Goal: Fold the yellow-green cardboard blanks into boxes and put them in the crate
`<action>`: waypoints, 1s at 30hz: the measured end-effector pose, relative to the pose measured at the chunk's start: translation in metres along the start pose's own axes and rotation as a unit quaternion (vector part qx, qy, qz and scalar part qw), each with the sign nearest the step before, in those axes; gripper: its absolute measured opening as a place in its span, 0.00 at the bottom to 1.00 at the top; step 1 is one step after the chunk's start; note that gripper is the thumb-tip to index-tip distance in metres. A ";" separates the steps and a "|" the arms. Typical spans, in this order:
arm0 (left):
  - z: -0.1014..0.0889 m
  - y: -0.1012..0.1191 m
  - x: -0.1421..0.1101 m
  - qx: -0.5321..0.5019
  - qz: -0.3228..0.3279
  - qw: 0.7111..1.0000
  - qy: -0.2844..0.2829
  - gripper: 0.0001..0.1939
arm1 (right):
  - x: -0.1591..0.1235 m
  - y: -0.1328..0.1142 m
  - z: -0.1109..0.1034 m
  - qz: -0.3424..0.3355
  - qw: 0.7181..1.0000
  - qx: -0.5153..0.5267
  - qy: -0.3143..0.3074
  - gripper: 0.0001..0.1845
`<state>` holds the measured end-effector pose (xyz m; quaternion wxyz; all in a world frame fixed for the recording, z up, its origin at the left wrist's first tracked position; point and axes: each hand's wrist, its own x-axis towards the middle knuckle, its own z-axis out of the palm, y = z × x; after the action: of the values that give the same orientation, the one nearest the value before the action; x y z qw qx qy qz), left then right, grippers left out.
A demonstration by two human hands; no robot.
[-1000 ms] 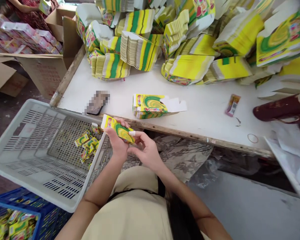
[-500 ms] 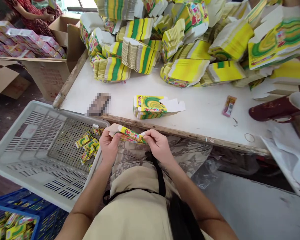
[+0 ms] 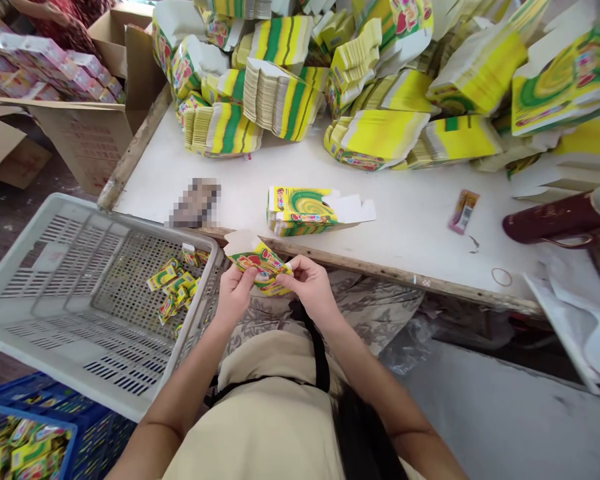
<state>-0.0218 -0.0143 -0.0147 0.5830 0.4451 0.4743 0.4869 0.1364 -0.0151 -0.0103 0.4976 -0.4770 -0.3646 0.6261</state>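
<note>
Between my two hands, over my lap at the table's front edge, is a small yellow and green printed carton point(image 3: 263, 261). Its white end flap stands out at the upper left. My left hand point(image 3: 236, 291) pinches the carton's left side, thumb on the printed face. With closed fingers my right hand point(image 3: 310, 285) grips the right end. Just beyond my hands, a stack of flat cartons point(image 3: 303, 210) of the same print lies on the white table point(image 3: 410, 220), white flaps to the right.
Bundles of flat cartons point(image 3: 280, 100) are heaped along the back. At left, a grey plastic crate point(image 3: 45, 260) holds several small packed boxes point(image 3: 177, 287); a blue crate point(image 3: 93, 433) stands below. A maroon mug point(image 3: 545, 219) and small wrapped packet point(image 3: 463, 211) lie right.
The carton has turned in my hands: its wide printed face and raised left flap now show, where a narrow side faced up before. My hands have come closer together.
</note>
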 end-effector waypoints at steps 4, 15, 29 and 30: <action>-0.026 0.032 0.005 0.023 0.086 0.993 -0.075 0.33 | -0.001 -0.004 -0.017 -0.182 0.968 -0.164 0.056 0.13; -0.013 0.052 -0.008 0.479 0.031 0.857 -0.190 0.39 | -0.025 -0.015 -0.025 -0.421 0.800 -0.427 0.029 0.15; -0.001 0.014 -0.009 0.472 0.210 0.838 -0.177 0.27 | -0.011 0.025 -0.004 0.095 0.986 0.071 -0.115 0.31; -0.001 0.016 -0.007 0.477 0.190 0.839 -0.179 0.27 | -0.012 0.026 -0.006 0.065 0.990 0.044 -0.114 0.32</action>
<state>-0.0256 -0.0196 0.0014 0.2694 0.8288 0.4415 0.2136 0.1358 -0.0334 -0.0334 0.4314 -0.4024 -0.3590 0.7232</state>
